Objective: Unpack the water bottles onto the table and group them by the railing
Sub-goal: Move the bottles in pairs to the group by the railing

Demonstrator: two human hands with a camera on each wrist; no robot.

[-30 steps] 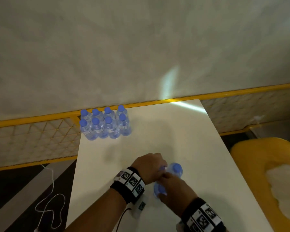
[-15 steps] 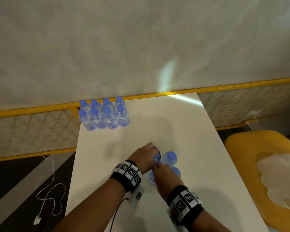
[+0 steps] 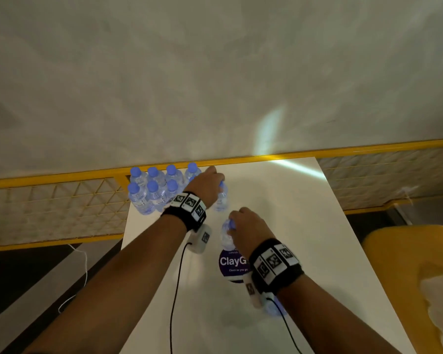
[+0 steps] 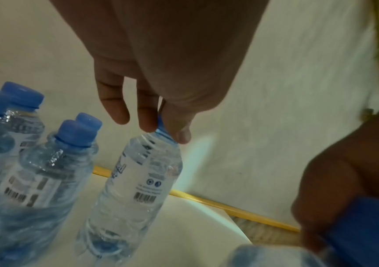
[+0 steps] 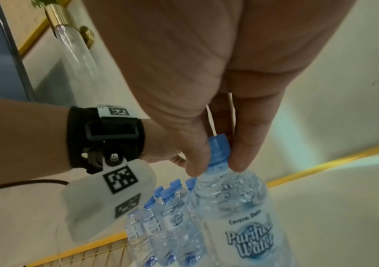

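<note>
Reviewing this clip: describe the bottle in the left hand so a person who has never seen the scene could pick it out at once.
Start at the yellow railing along the white table's far edge, where a cluster of blue-capped bottles stands at the left corner. Just right of that cluster, the left hand pinches one bottle by its cap. Unlike the right hand's bottle, it is beside the group.

Cluster of bottles (image 3: pixel 152 191): clear plastic, blue caps, upright in two rows on the worktop (image 3: pixel 279 226) against the yellow railing (image 3: pixel 62 178). One matching bottle (image 3: pixel 221 199) upright just beside the cluster. Another bottle (image 3: pixel 227 237) nearer, labelled "Purified Water", apart from the group.
</note>
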